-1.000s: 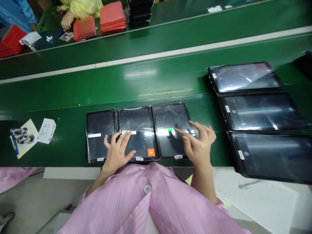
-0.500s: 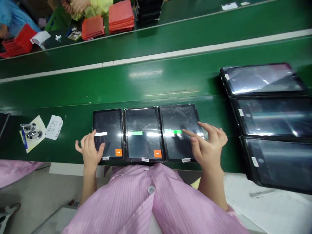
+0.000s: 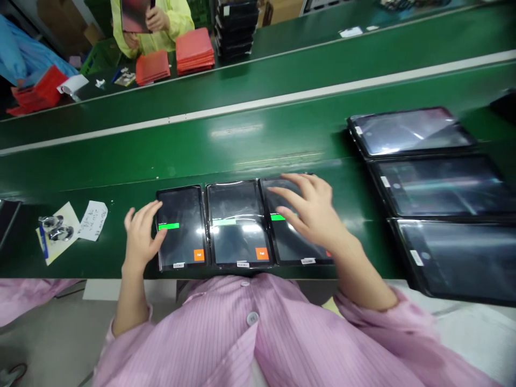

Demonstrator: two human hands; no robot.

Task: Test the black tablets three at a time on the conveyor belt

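The right hand (image 3: 312, 212), open with fingers spread and gripping nothing, lies over the right tablet (image 3: 292, 247) just beside the middle tablet (image 3: 237, 223), hiding most of its screen but one end of a green bar (image 3: 277, 217); whether the fingertips touch the glass cannot be told. The left hand (image 3: 139, 236), likewise open and empty, sets its fingertips on the outer edge of the left tablet (image 3: 181, 226), on the middle tablet's other side, where the orange square (image 3: 199, 255) carries lettering too small to read. Well right of the middle tablet lie three larger tablets (image 3: 439, 185), the nearest cut off by the frame's edge.
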